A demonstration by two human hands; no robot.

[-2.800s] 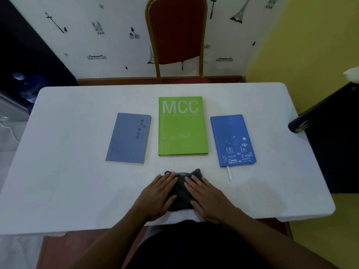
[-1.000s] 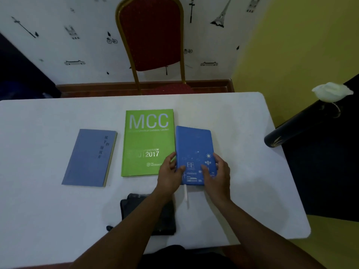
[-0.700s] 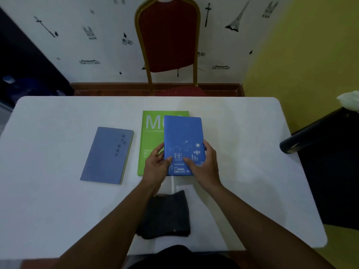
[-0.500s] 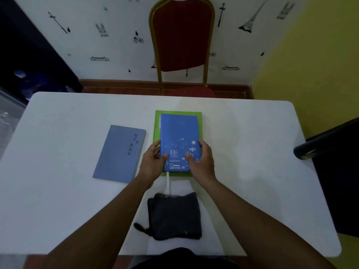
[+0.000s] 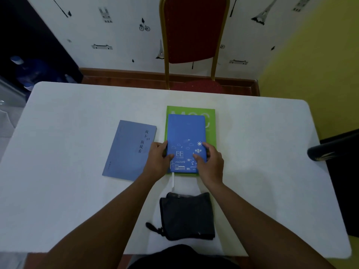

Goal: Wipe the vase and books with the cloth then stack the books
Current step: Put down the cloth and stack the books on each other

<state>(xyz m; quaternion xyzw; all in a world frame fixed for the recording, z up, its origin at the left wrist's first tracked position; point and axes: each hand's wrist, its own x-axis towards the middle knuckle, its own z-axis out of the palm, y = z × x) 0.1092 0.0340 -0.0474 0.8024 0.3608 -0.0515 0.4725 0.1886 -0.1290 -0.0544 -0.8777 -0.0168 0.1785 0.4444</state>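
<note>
The bright blue notebook lies flat on the green book at the table's middle. My left hand grips the notebook's near left edge and my right hand grips its near right edge. A white ribbon hangs from the notebook toward me. The grey-blue book lies alone just left of the stack. The dark folded cloth rests near the front edge, between my forearms, with no hand on it. A dark vase lies at the right edge, mostly cut off.
The white table runs to a rounded far right corner. A red chair with a gold frame stands behind the far edge. A yellow wall rises on the right. Dark furniture and blue bottles sit at the far left.
Both hands left the cloth, lifted the bright blue notebook from the right of the green book and laid it on top of the green book. The cloth stayed near the front edge.
</note>
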